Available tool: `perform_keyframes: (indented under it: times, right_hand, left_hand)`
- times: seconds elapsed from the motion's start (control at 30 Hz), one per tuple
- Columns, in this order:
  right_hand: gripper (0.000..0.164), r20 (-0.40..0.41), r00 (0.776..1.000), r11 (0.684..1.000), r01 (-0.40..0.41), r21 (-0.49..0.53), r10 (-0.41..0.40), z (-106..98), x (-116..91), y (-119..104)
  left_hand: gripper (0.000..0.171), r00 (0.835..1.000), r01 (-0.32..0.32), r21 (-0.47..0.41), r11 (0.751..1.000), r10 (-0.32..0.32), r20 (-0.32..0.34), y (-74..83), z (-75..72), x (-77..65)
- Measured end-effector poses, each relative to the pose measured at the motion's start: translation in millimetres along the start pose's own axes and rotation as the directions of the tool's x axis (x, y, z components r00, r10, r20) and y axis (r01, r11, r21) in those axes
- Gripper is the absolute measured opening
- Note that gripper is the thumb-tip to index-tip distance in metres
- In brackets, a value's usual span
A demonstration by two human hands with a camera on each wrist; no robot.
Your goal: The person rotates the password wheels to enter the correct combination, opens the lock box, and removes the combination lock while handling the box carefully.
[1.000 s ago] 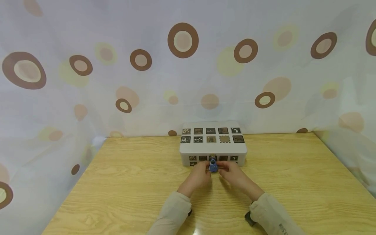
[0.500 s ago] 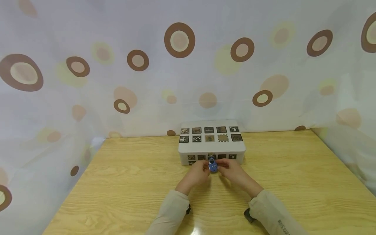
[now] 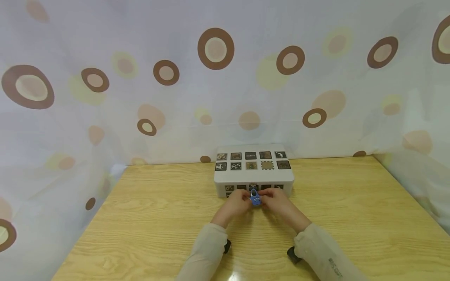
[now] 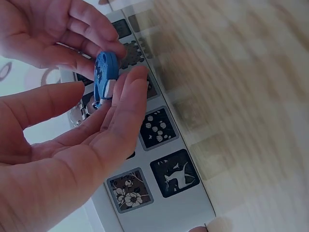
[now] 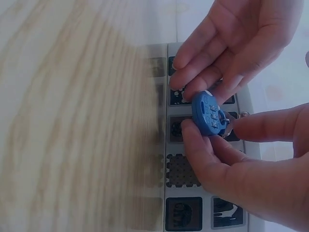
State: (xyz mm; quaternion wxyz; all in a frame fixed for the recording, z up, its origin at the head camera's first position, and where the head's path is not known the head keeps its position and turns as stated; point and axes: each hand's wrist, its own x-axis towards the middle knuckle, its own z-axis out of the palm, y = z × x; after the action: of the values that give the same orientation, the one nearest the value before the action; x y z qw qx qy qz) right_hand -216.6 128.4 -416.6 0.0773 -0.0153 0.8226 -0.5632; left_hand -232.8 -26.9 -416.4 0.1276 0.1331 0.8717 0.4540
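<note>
A blue combination padlock (image 3: 256, 200) hangs by its shackle at the metal clasp (image 5: 241, 115) on the front of a white tin box (image 3: 254, 177). Number wheels show on its face in the right wrist view. My left hand (image 3: 237, 203) holds one side of the padlock, its fingers by the white tab (image 4: 109, 88) on the edge. From the opposite side my right hand (image 3: 279, 203) holds it too, fingertips against the blue body and thumb near the shackle. Whether the shackle is locked cannot be made out.
Dark picture squares (image 4: 175, 173) decorate the box lid and front. The box stands at the back of a wooden table (image 3: 158, 218), close to a white curtain (image 3: 175, 117) with brown circles. A black strap (image 3: 293, 255) sits at the right wrist.
The padlock has tilted so that its wheel face turns more toward the head camera. Both hands have shifted only slightly with it, and the box has stayed put.
</note>
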Motion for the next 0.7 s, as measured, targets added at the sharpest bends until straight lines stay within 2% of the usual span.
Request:
perform_keyframes:
  times: [0.13, 0.4, 0.7]
  right_hand:
    - [0.027, 0.010, 1.000, 0.998, -0.027, 0.059, 0.026, 1.2, 3.3, 2.5]
    - [0.029, 0.034, 0.998, 0.996, -0.047, 0.077, 0.044, 2.4, 4.2, 2.5]
    - [0.028, 0.026, 0.999, 0.989, -0.037, 0.140, 0.033, 0.5, 7.6, 4.4]
  left_hand:
    - [0.021, 0.999, 0.035, -0.056, 0.998, -0.035, 0.004, 1.6, -0.4, 0.7]
    - [0.013, 0.993, 0.119, -0.209, 0.971, -0.116, 0.027, 4.7, 2.0, 0.5]
    - [0.011, 0.992, 0.130, -0.299, 0.945, -0.127, 0.029, 4.1, 3.0, 2.5]
